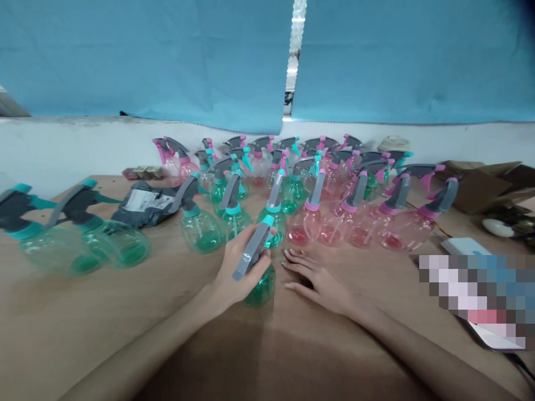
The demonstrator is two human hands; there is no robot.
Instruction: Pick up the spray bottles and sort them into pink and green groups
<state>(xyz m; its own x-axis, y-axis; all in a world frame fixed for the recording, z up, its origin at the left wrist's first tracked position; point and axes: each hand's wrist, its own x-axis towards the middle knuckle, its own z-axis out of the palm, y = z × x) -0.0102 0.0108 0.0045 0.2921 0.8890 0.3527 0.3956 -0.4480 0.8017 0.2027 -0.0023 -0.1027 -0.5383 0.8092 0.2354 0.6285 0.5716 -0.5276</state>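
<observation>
My left hand (240,267) is wrapped round the neck of a green spray bottle (262,289) with a grey and teal trigger head. The bottle stands near the middle of the wooden table, its body partly covered by the hand. To its right, my right hand (315,278) lies on the tabletop with fingers spread, holding nothing. Just beyond the hands is a front row of spray bottles, green ones such as the green bottle (203,231) on the left and pink ones such as the pink bottle (305,225) on the right.
More green and pink spray bottles crowd behind, near the white wall (75,145). Two green bottles (129,248) stand at left beside a dark plastic parcel (146,203). At right are brown packaging (480,186), a white box (466,246) and a pixelated device. Blue cloth (146,61) hangs behind.
</observation>
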